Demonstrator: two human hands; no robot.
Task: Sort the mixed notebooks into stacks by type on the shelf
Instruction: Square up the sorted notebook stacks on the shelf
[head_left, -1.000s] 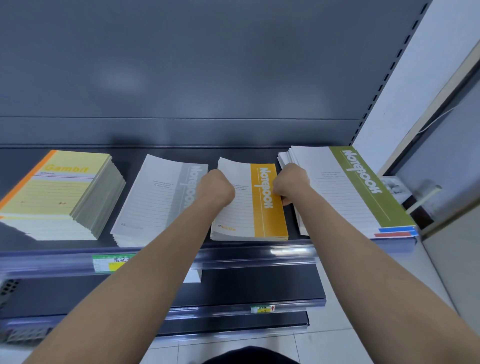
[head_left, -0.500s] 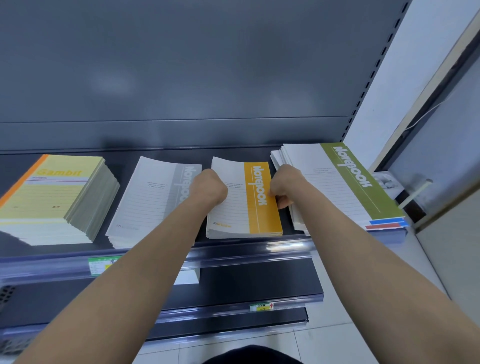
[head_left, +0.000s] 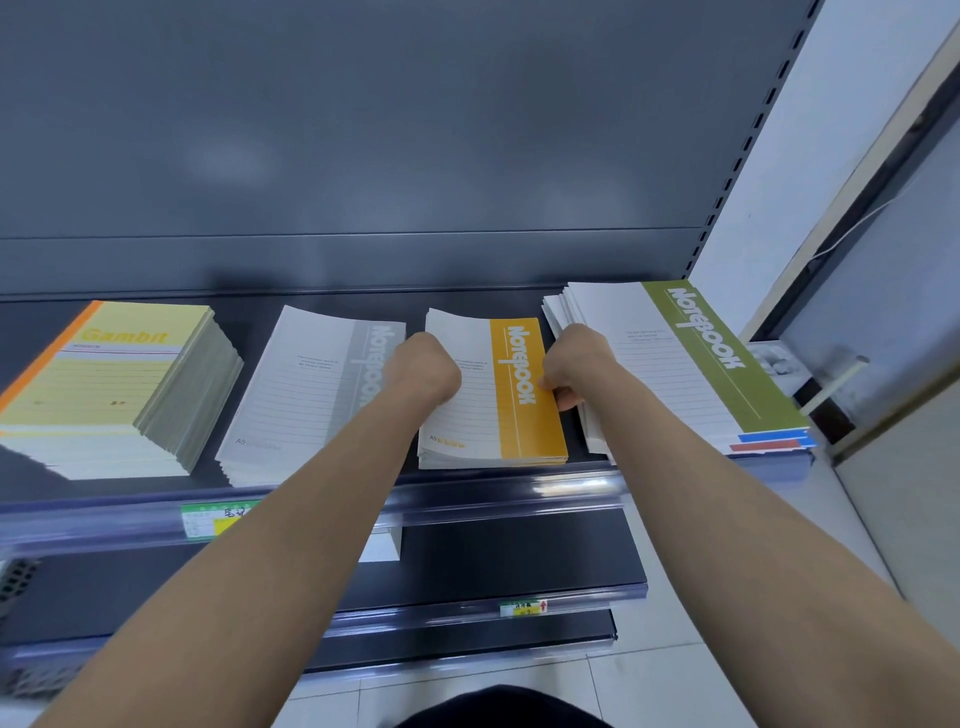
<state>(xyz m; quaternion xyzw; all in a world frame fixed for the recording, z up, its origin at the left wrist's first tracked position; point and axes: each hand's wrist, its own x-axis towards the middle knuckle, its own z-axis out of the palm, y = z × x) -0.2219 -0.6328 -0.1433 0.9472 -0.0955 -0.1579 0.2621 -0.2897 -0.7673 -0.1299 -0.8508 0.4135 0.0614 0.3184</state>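
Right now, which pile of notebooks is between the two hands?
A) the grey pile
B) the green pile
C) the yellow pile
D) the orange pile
D: the left hand and the right hand are at either side of the orange pile.

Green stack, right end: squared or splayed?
Splayed: the green stack fans out at its far left corner; a blue cover and a red cover jut out at its near right corner.

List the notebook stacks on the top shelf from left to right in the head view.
yellow Gambit stack → grey Notebook stack → orange Notebook stack → green Notebook stack
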